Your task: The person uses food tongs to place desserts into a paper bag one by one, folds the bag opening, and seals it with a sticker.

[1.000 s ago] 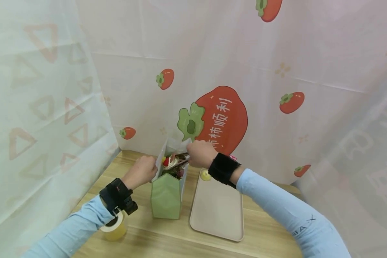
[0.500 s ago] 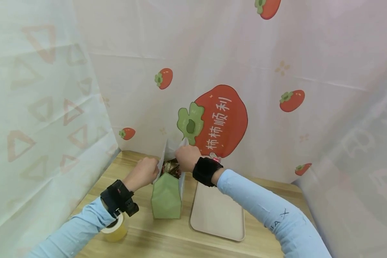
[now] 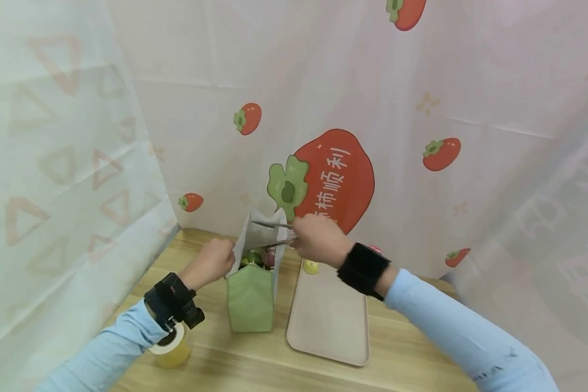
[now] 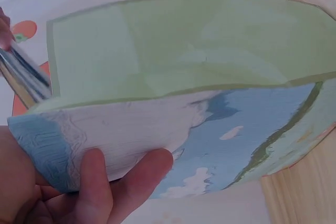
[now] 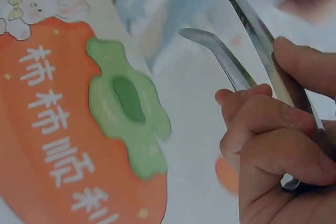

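Note:
A paper bag (image 3: 250, 299), pale green in front, stands upright with its mouth wide. My left hand (image 3: 210, 264) pinches its left rim; in the left wrist view the fingers (image 4: 137, 181) lie against the painted blue-and-white side. At the bag's mouth, my right hand (image 3: 320, 239) grips metal tongs (image 3: 274, 224). Their arms are spread, and the right wrist view shows a bent tip (image 5: 197, 36) with nothing between the arms. Inside the bag, green and dark reddish items (image 3: 269, 257) show; the lower contents are hidden.
Right of the bag lies a beige tray (image 3: 325, 326) with a small yellow item (image 3: 311, 267) at its far left corner. A roll of tape (image 3: 172, 351) stands beneath the left wrist. Printed fabric (image 3: 333, 81) hangs behind and beside the table.
A second ago the tongs were at the bag's mouth by a cream-topped cake with a red fruit. The right hand dipped, then rose rightward; the tongs are now spread, and the cake is out of sight.

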The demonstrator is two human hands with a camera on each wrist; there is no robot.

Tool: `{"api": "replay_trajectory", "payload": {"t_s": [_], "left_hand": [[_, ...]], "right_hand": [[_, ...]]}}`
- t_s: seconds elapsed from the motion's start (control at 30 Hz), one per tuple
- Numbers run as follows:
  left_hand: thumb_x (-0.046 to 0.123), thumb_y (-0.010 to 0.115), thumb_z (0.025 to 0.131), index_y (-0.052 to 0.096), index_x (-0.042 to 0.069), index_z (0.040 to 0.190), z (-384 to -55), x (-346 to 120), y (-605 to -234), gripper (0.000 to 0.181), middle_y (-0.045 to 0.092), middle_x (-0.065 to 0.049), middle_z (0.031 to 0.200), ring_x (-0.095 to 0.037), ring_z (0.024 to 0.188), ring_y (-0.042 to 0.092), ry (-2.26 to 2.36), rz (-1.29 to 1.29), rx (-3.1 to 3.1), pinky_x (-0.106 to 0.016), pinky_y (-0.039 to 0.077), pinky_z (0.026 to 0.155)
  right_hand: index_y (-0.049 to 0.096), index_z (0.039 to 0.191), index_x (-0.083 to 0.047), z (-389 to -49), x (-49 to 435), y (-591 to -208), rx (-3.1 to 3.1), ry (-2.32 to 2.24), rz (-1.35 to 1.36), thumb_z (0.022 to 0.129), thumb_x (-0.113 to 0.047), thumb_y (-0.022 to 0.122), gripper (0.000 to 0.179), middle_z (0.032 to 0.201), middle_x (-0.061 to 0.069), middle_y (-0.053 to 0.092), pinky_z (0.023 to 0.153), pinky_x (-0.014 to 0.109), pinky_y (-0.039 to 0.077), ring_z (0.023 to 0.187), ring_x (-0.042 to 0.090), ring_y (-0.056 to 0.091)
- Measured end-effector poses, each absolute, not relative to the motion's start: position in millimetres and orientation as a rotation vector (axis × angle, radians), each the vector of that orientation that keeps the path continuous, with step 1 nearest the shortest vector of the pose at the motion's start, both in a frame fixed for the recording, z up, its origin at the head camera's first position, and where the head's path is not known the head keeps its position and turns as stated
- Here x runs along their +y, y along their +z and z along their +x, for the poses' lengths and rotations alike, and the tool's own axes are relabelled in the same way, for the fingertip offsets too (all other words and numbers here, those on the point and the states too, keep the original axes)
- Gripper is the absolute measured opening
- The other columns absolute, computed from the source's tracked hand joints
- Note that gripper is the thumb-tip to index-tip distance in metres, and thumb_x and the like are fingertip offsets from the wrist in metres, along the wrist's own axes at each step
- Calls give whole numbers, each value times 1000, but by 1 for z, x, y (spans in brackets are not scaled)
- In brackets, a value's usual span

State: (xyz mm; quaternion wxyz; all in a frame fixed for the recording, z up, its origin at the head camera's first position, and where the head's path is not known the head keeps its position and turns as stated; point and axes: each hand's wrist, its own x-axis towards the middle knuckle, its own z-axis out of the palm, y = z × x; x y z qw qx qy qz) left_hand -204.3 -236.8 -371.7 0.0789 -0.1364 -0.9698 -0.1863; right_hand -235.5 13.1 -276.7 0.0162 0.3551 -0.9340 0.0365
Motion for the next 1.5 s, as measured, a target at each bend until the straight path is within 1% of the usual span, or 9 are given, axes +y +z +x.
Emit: {"api": "replay_trajectory", "payload": {"t_s": [0.1,0.2,0.33,0.37,0.47,0.6,1.03,1.3,1.5], "left_hand": [[-4,51,90,61,0,75,-205,-239,-370,18,52,-4,63,-15,56,48,-562,-403,-2917,-28,38,51],[-4,51,90,61,-1,77,-204,-240,-369,17,52,-4,63,-15,57,48,-567,-396,-2942,-27,38,51],[-4,51,90,61,-2,77,-205,-241,-367,16,52,-5,64,-16,57,48,-568,-408,-2959,-27,38,51],[-4,52,90,61,-2,77,-205,-241,-366,16,52,-5,64,-16,57,47,-566,-410,-2958,-27,38,52],[-4,52,89,61,-1,76,-205,-243,-366,16,51,-4,64,-16,57,46,-554,-424,-2945,-27,37,52],[-4,51,90,59,1,75,-205,-245,-367,17,49,-3,64,-16,57,45,-560,-414,-2948,-28,36,53],[0,54,92,55,6,69,-204,-247,-369,23,44,0,61,-14,54,42,-602,-406,-2913,-26,33,51],[3,57,90,62,1,78,-205,-247,-371,13,49,-2,63,-14,55,45,-629,-352,-2959,-26,34,50],[2,58,88,63,-1,80,-206,-246,-371,10,51,-3,65,-15,56,46,-629,-347,-2959,-26,35,51]], "right_hand": [[64,98,-6,-227,36,-268,-2844,244,1059,90,-23,73,21,76,4,66,57,27,49,64,14,61],[59,117,-1,-222,61,-269,-2789,477,1036,90,-18,73,35,101,11,72,63,27,52,73,15,64],[50,137,-1,-222,94,-283,-2784,728,939,92,-13,69,50,124,16,67,67,29,52,84,19,64],[51,136,0,-222,101,-288,-2793,753,901,93,-13,68,48,120,17,68,65,30,50,81,20,63],[58,124,4,-223,123,-303,-2833,761,793,94,-15,67,37,94,13,67,58,27,43,69,17,55],[64,102,5,-228,148,-331,-2869,699,722,92,-16,68,24,67,2,46,50,25,30,55,12,38],[64,83,-1,-263,174,-409,-3020,720,591,91,-18,67,19,64,-3,43,51,25,29,54,11,37],[66,84,-1,-282,164,-460,-3068,780,504,89,-18,70,19,69,2,54,55,28,35,60,15,44],[62,73,-3,-292,158,-488,-3049,808,496,89,-15,70,21,61,-1,43,53,27,30,54,14,37]]}}
